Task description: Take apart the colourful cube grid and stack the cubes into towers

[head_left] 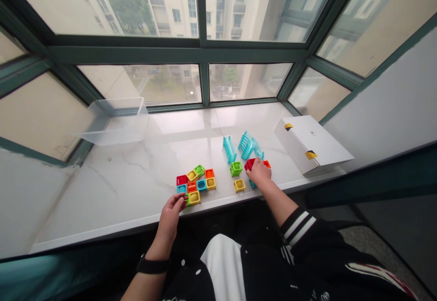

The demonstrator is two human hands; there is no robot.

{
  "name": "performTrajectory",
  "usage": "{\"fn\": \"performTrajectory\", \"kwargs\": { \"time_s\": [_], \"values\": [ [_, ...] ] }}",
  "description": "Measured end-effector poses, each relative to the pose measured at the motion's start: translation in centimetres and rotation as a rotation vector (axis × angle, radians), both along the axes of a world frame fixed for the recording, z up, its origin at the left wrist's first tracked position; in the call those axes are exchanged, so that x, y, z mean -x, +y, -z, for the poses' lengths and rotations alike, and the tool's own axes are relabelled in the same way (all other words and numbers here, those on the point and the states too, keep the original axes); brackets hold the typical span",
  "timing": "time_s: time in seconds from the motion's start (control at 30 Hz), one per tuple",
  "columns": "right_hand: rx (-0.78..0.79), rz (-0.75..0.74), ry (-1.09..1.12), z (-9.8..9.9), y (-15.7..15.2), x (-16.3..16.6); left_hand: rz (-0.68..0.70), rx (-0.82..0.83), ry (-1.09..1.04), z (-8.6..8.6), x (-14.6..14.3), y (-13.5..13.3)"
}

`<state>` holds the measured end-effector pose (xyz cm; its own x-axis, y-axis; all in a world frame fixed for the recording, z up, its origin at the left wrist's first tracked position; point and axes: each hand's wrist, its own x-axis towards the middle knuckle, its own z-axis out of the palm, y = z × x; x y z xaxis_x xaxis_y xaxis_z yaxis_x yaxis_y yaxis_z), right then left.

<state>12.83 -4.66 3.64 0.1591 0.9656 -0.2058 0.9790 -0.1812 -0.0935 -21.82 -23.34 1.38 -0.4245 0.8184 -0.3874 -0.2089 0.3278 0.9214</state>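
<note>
My left hand [174,207] is at the front left corner of a cluster of coloured toy blocks, its fingers closed on a green block [187,199] that they partly cover. Beside that block sits a yellow block [195,197]; red, blue, orange and more yellow and green blocks adjoin it behind. Further right, my right hand [260,172] grips a red block [249,163] from above. An orange block [266,164] and a blue block [252,184] show partly around this hand. To its left are a loose green block [236,169] and a yellow block [239,185].
Clear blue track-like pieces, one straight [230,149] and one curved [248,145], lie behind the right-hand blocks. A transparent bin [119,130] stands at the back left of the white marbled sill [136,191]. A white box [312,141] is at the right.
</note>
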Motion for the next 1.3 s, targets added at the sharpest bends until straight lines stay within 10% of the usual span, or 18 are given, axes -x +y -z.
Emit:
{"fn": "performTrajectory", "kwargs": {
  "time_s": [0.37,0.67,1.3],
  "values": [
    [-0.027,0.02,0.185,-3.2,-0.6,-4.3,-0.017,-0.012,0.046,-1.2,0.5,-0.1],
    [-0.103,-0.117,0.348,0.5,-3.5,-12.6,-0.018,-0.011,0.115,-1.1,0.4,-0.1],
    [-0.081,-0.143,0.147,3.4,-2.8,-9.6,0.011,-0.021,0.228,-1.9,0.3,-1.0]
  ]
}}
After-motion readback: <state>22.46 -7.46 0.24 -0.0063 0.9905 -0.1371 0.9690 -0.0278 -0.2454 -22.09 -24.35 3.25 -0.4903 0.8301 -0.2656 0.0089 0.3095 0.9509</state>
